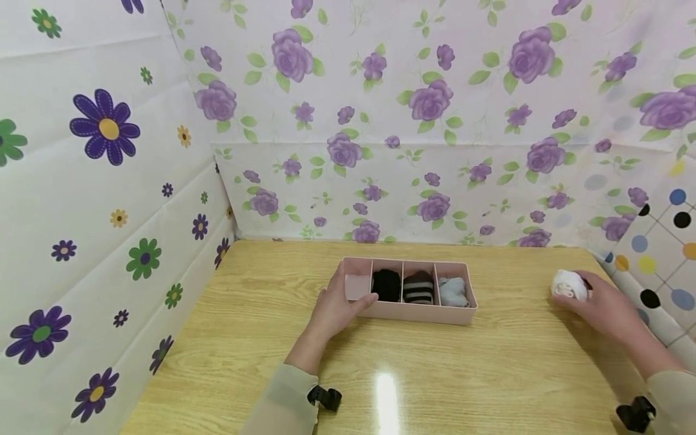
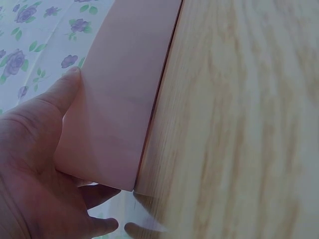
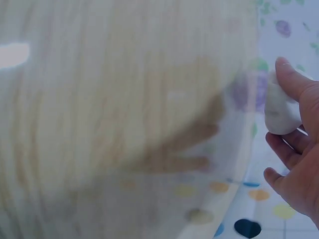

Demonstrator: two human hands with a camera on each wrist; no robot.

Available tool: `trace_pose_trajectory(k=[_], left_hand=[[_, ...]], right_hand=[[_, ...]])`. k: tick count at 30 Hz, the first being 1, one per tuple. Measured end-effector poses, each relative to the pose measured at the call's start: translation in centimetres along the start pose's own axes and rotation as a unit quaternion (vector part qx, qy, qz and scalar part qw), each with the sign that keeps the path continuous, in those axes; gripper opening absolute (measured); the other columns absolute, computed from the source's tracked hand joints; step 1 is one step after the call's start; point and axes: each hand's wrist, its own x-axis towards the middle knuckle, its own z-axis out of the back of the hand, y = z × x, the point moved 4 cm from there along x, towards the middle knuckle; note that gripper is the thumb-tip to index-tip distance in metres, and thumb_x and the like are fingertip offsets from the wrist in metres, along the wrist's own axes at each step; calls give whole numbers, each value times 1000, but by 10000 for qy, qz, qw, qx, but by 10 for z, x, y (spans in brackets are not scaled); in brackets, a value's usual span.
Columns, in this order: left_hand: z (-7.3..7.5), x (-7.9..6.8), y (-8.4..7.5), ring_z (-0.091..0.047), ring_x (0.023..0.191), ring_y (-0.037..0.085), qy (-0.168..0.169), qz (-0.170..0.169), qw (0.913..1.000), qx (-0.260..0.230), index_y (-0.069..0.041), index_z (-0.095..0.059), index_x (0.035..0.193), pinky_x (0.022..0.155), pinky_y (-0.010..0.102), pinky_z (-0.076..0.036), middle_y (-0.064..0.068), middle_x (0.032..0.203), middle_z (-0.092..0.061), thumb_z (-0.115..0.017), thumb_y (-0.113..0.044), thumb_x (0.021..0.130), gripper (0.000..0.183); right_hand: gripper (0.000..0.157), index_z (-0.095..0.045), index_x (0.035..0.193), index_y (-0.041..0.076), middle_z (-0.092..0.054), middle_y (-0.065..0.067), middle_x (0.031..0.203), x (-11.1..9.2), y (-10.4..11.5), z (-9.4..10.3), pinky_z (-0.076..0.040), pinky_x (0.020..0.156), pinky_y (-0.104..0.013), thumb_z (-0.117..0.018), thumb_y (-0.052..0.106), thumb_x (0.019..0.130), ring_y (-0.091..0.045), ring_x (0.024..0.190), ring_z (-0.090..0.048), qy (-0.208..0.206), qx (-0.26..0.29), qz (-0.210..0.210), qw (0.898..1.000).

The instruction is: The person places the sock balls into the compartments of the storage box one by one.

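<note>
A pink organizer box (image 1: 418, 313) with several compartments in a row lies on the table. My left hand (image 1: 333, 311) grips its left end, thumb along the front rim; in the left wrist view the fingers reach round the end wall. The leftmost compartment is bare. Beside it sit a rolled black sock (image 1: 386, 285), a dark sock with grey stripes (image 1: 418, 287) and a light grey-blue sock (image 1: 454, 292), one per compartment. At the far right, my right hand (image 1: 606, 308) holds a rolled white sock (image 1: 568, 284) between thumb and fingers, over the table's right side.
The wooden table (image 1: 244, 338) meets a flower-printed cloth wall (image 1: 467, 205) at the back. Another flowered cloth (image 1: 179, 254) closes the left side, and a dotted one (image 1: 660, 266) stands at the right, close to my right hand.
</note>
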Motion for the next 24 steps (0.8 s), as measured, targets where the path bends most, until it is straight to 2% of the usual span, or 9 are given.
trace_pose_trajectory(k=[5, 12, 19, 24], left_hand=[[-1, 0, 1, -40, 158, 41, -9, -14, 10000, 10, -6, -10, 178, 129, 74, -15, 19, 178, -30, -76, -64, 100, 117], [-1, 1, 1, -40, 158, 42, -21, -46, 10000, -9, -5, -11, 177, 128, 74, -16, 20, 178, -30, -77, -63, 100, 117], [0, 1, 1, -41, 157, 44, -36, -37, 10000, 16, -7, -9, 178, 129, 74, -15, 20, 179, -29, -76, -64, 100, 117], [-1, -1, 1, -40, 158, 44, -20, -82, 10000, 39, -6, -9, 178, 128, 74, -16, 21, 179, -29, -75, -64, 100, 117]], right_hand=[[88, -46, 153, -15, -64, -40, 127, 4, 23, -1, -55, 71, -55, -81, 48, 102, -53, 104, -66, -179, 26, 90, 9998], [92, -42, 160, -11, -58, -40, 139, 13, 61, -3, -54, 77, -66, -81, 49, 102, -57, 113, -62, -251, 228, 201, 9992], [87, -47, 160, -5, -63, -35, 135, 18, 101, -5, -55, 75, -62, -83, 47, 100, -51, 110, -65, -435, 377, 562, 9968], [88, -46, 159, -8, -62, -36, 136, 18, 117, -6, -54, 78, -65, -84, 46, 100, -53, 112, -64, -453, 463, 616, 9960]])
